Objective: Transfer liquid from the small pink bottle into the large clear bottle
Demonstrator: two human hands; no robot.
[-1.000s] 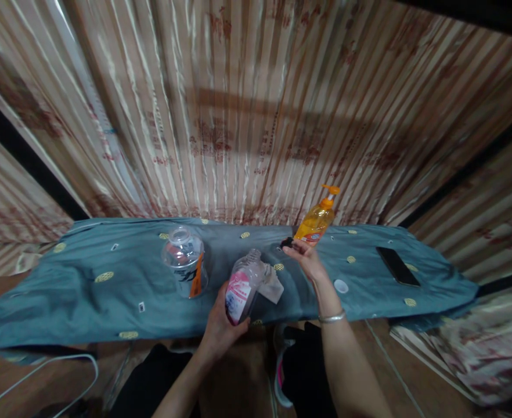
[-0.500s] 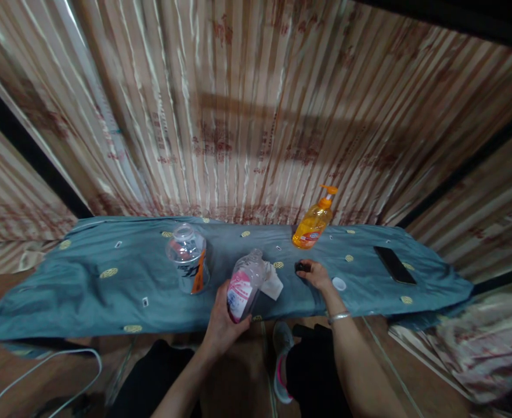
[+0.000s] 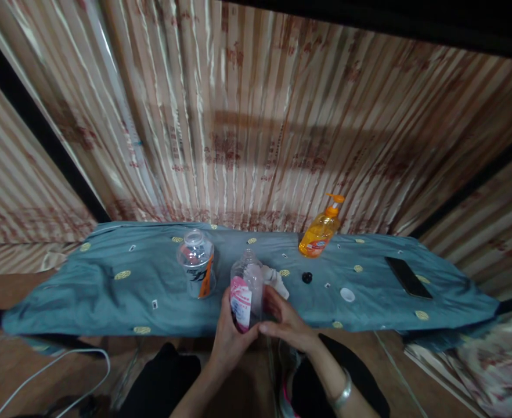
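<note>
Left hand: (image 3: 232, 337) we see it wrapped around the lower left side of the clear pink-labelled bottle, thumb along the base.
Right hand: (image 3: 288, 325) half curled, thumb apart from the fingers, at the bottle's right side; we cannot tell whether it grips.
Clear pink-labelled bottle: (image 3: 246, 293) between both hands, over the near edge of the teal cloth (image 3: 108, 302); we cannot tell whether its base rests there.
Long axis: near upright in our view, uncapped mouth (image 3: 248, 252) on the far side, above the fingers.
White tissue: (image 3: 277, 283) just behind the bottle, to its right.
White disc: (image 3: 347, 295) right of the right hand, apart from it.
Black cap: (image 3: 307, 277) beyond the right hand and slightly right; we judge that hand nearer.
Orange-labelled clear container: (image 3: 199, 276) left of the bottle, apart.
Yellow pump bottle: (image 3: 316, 238) farther back, right of the bottle.
</note>
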